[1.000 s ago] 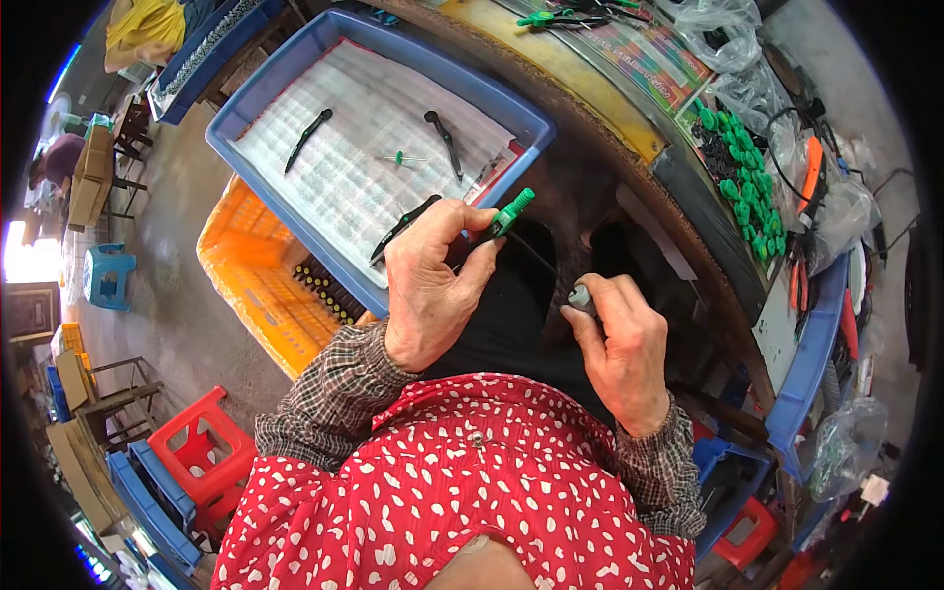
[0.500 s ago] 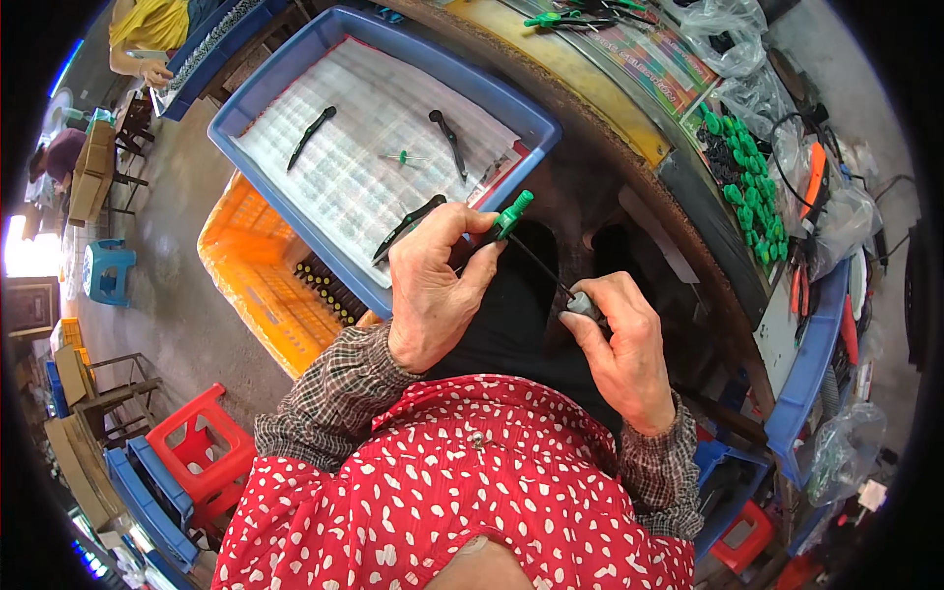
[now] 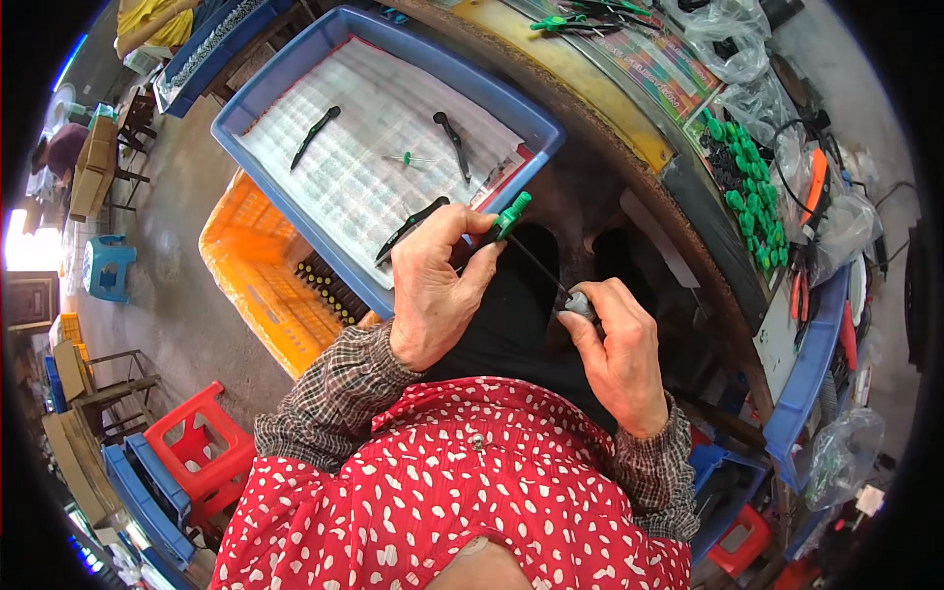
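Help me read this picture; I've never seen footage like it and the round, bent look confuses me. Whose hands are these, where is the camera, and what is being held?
The camera sits on the person's head and looks down, so its wide lens bends straight edges. The two bare hands are the wearer's own. The left hand grips a tool with a green handle and a thin dark shaft. The right hand pinches a small grey part at the shaft's other end. Beyond the hands, a blue tray holds a few black pieces. An orange crate sits below it, and a pile of green handles lies on the bench to the right.
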A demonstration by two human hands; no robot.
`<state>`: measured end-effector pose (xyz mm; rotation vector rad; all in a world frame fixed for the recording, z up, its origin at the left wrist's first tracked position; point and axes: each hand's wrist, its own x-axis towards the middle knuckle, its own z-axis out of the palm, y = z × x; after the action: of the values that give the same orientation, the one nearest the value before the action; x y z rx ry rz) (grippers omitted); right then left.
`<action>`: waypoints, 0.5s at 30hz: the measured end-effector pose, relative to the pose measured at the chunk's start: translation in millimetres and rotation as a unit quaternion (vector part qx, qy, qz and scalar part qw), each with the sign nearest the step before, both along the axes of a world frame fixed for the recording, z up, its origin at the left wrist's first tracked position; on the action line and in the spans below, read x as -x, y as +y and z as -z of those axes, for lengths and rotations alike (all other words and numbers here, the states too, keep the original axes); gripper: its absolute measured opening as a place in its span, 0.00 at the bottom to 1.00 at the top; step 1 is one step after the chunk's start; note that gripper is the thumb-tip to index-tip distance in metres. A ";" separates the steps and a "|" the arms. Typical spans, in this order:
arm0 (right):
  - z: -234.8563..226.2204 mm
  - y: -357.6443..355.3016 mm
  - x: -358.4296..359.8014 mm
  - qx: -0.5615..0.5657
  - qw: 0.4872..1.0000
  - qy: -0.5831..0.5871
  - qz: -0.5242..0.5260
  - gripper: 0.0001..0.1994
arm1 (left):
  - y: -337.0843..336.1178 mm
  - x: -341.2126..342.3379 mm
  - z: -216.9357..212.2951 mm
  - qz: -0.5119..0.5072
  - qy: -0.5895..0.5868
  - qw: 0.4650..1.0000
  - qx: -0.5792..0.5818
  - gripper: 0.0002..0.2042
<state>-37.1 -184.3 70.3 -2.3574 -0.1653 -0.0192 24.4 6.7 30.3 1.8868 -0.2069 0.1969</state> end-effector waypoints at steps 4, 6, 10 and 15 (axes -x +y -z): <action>5.3 6.7 -1.1 0.173 0.971 -0.166 0.014 0.12 | -3.2 -0.8 0.5 -0.001 0.011 1.000 0.013 0.07; 10.2 10.6 -3.1 0.203 0.960 -0.191 0.022 0.13 | -3.4 -2.5 2.8 -0.009 0.002 1.000 0.000 0.06; 11.2 15.6 -8.3 0.280 0.925 -0.254 0.043 0.17 | -1.5 -3.9 3.1 -0.016 -0.013 1.000 0.000 0.06; 4.4 10.8 -2.0 0.129 0.988 -0.076 0.040 0.17 | -2.0 -1.2 5.5 -0.005 0.005 1.000 0.003 0.06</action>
<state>-35.2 -173.5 65.9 -2.6197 -0.1535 -0.2297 25.6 4.7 24.8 1.8823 -0.1900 0.1952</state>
